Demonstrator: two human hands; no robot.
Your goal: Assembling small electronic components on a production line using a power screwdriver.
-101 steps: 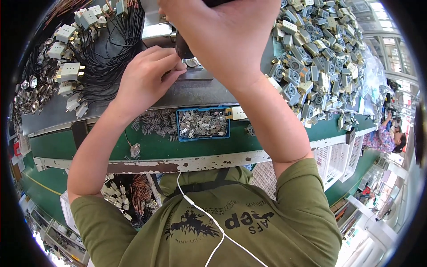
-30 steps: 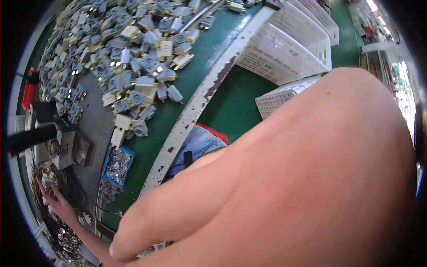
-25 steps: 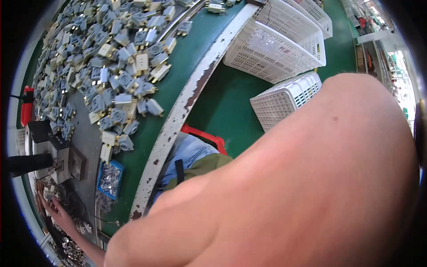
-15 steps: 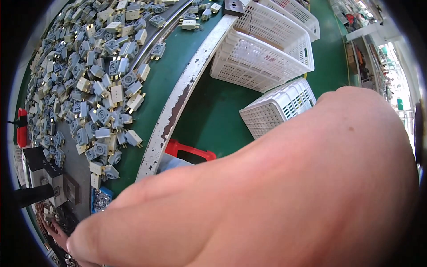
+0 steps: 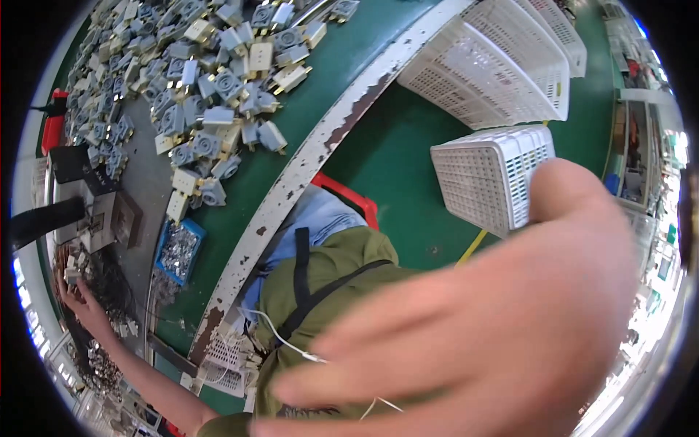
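Note:
My right hand [image 5: 466, 328] looms large and blurred close in front, its fingers stretched out and apart with nothing seen in them. At the far left my left hand [image 5: 89, 309] reaches over the bench, its fingertips closed about a small pale plug part [image 5: 72, 269]. Beside that hand lies a dark tangle of thin strands [image 5: 113, 280]. Just beyond stands a metal fixture [image 5: 91, 222] with a black handle [image 5: 51, 222]. A heap of grey and cream plug parts [image 5: 189, 76] with brass-coloured pins covers the far bench.
A blue tray [image 5: 180, 251] holds small metal pieces. The bench's chipped white edge [image 5: 291, 171] runs diagonally beside my olive clothing [image 5: 328, 277]. White plastic crates [image 5: 473, 178] stand on the green floor, near a red stool-like frame [image 5: 353, 197]. A white cable [image 5: 280, 339] hangs across my front.
My right hand has drawn back to the lower right, uncovering my torso, the blue tray and my left arm. The view has shifted, so the bench things sit higher. My left hand stays beside the fixture.

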